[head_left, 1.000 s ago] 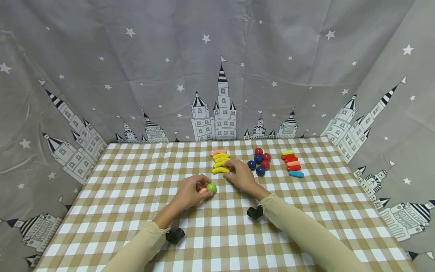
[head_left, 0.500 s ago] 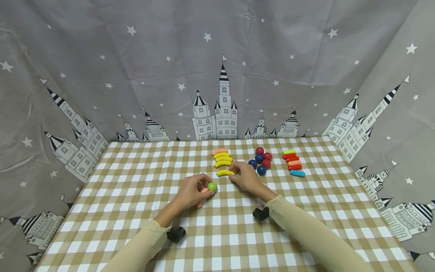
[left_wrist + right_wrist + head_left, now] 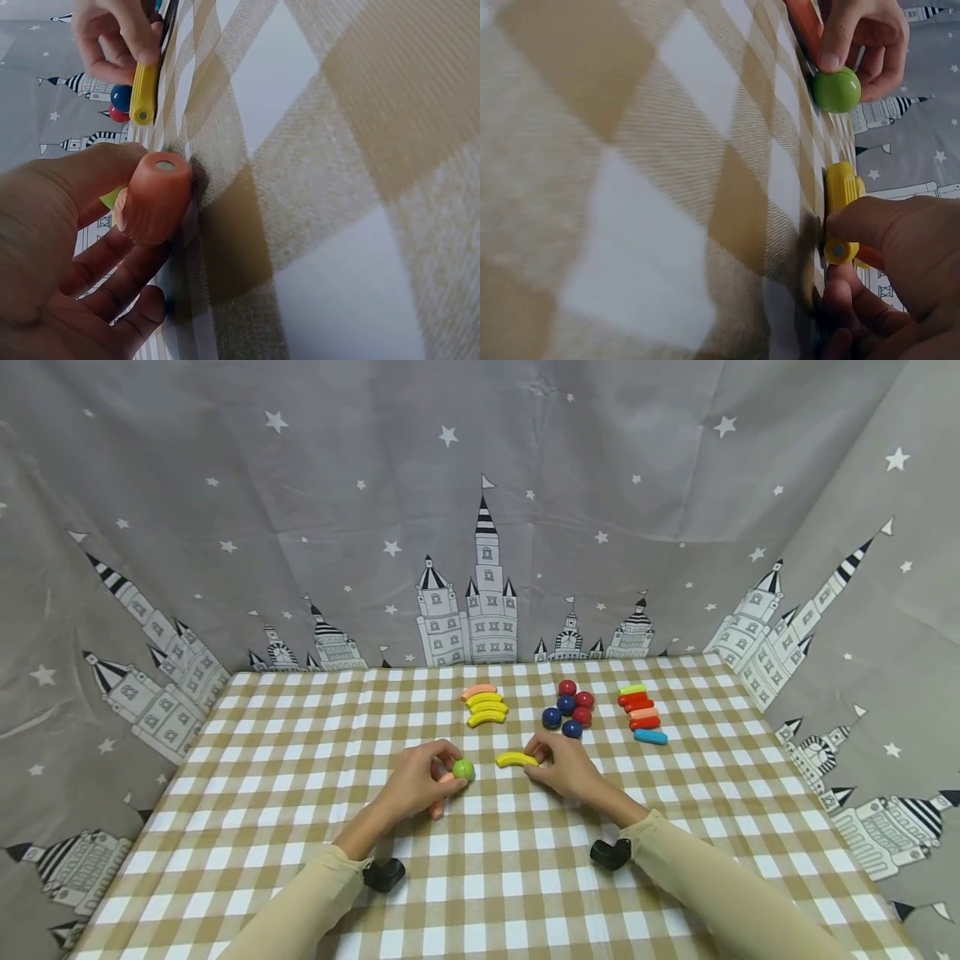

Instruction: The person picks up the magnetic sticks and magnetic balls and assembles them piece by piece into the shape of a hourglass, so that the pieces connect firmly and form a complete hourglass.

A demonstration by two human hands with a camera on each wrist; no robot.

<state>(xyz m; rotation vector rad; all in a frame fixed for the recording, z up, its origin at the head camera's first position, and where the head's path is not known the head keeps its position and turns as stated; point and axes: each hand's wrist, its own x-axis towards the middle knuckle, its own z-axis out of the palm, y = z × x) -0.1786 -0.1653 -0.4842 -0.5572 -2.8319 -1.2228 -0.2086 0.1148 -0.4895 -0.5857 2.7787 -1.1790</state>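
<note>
My left hand [image 3: 416, 779] pinches a salmon-orange magnetic rod [image 3: 161, 191] with a green ball [image 3: 463, 769] at its far end. A round metal magnet shows in the rod's near end in the left wrist view; part of the rod is hidden by the fingers in the head view. To the right, my right hand [image 3: 568, 770] pinches one end of a curved yellow magnetic rod [image 3: 514, 760] between thumb and fingers. The rod lies low over the checked cloth, its free end pointing at the green ball, with a gap between them.
Behind the hands, several curved yellow rods [image 3: 487, 717] and a salmon one [image 3: 478, 692] lie in a row. Red and blue balls [image 3: 567, 704] cluster right of them. Farther right are several short straight rods [image 3: 643, 713] and a blue one [image 3: 650, 737].
My right hand has drawn the yellow rod out of its row, toward me and to the right. My left hand has stayed nearly still, holding the rod and green ball.
</note>
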